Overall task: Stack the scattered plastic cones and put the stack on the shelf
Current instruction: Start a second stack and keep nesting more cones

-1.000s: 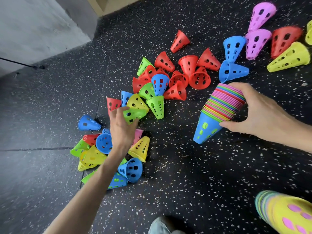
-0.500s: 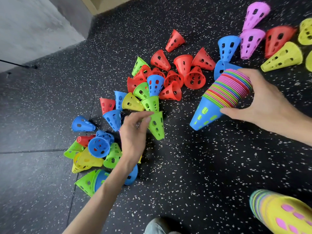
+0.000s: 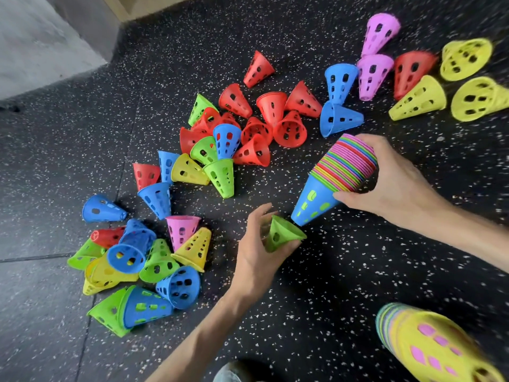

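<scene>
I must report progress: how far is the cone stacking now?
Done: many cones already nest in the stack gripped by the right hand. In hand: the left hand holds a green cone near the stack's tip. Left: dozens of loose cones on the floor; no shelf visible.

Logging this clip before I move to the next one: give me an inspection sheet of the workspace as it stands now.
Surface: black speckled rubber floor, seams at left.
Job's things: multicoloured stack tilted, blue tip down; single green cone just below that tip; many loose cones in red, blue, green, yellow and pink lying scattered; second stack at lower right, blurred.
Clutter: nothing seen.
Hands: left hand holds the green cone; right hand grips the stack at its wide end.
Cables: nothing seen.
Surroundings: grey wall at upper left; no shelf in view.
</scene>
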### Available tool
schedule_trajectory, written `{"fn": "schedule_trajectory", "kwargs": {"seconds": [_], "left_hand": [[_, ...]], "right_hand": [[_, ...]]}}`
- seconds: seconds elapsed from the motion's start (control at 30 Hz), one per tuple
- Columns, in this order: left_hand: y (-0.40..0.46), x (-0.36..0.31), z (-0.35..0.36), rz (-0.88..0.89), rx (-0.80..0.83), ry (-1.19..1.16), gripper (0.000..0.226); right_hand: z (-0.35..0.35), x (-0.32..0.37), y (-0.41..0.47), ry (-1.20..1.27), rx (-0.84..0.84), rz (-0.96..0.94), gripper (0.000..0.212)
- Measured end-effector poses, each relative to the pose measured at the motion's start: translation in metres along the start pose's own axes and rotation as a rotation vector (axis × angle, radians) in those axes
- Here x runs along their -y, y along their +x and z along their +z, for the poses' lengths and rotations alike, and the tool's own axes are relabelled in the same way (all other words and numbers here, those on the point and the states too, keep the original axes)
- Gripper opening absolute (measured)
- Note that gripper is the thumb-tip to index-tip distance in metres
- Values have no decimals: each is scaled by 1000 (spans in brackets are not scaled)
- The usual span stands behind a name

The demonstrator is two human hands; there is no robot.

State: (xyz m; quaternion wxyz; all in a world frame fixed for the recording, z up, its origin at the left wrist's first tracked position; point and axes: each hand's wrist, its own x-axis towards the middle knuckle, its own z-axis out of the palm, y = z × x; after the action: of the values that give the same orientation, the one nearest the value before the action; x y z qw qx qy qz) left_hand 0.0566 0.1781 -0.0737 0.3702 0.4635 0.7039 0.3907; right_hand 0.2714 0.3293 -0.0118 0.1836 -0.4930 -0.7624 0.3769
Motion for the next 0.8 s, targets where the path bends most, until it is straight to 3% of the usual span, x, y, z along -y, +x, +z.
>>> {"fn": "schedule_trajectory", "kwargs": {"seconds": [0.4,0.8], "left_hand": [[5,-37,15,33,-97,-117,73],[31,-38,34,61,56,-81,93]], "right_hand": [[18,9,-4,62,113,-76,91],[2,-11,17,58,253,-72,81]]}}
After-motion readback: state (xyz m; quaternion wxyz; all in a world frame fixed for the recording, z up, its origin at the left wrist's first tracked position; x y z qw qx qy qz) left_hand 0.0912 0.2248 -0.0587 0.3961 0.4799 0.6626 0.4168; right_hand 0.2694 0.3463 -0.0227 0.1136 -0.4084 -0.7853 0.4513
